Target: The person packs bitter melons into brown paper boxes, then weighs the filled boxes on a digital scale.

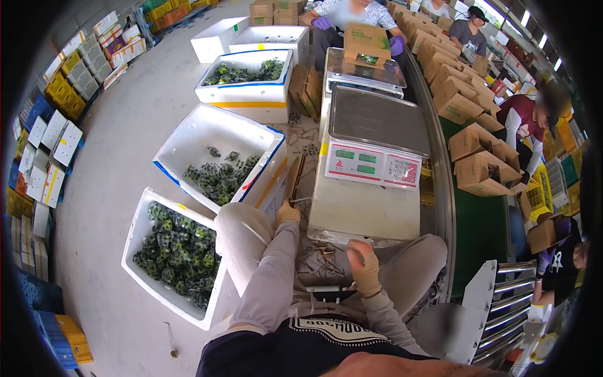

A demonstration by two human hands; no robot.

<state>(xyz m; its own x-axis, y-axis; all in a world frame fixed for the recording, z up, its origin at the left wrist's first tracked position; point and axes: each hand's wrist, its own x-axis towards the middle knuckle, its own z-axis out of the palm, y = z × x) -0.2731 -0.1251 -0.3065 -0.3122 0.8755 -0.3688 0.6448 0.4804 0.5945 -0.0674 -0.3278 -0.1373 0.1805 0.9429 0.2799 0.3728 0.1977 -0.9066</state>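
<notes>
Cardboard piece [294, 179] stood at 12 o'clock of left hand [288, 212], fingers at its lower end; pinch or mere touch, couldn't tell. Right hand [364, 268] at 4 o'clock, half-spread, fingers bent. Scale [377, 129] at 1; foam box [220, 303], bagged greens [176, 257] inside, at 8.

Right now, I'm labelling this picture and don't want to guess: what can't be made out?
Head view:
- Scale display: digits too small to read.
- Left hand: too small to tell whether it grips the flat cardboard.
- Nearest foam box: one corner hidden by the left knee.
</notes>
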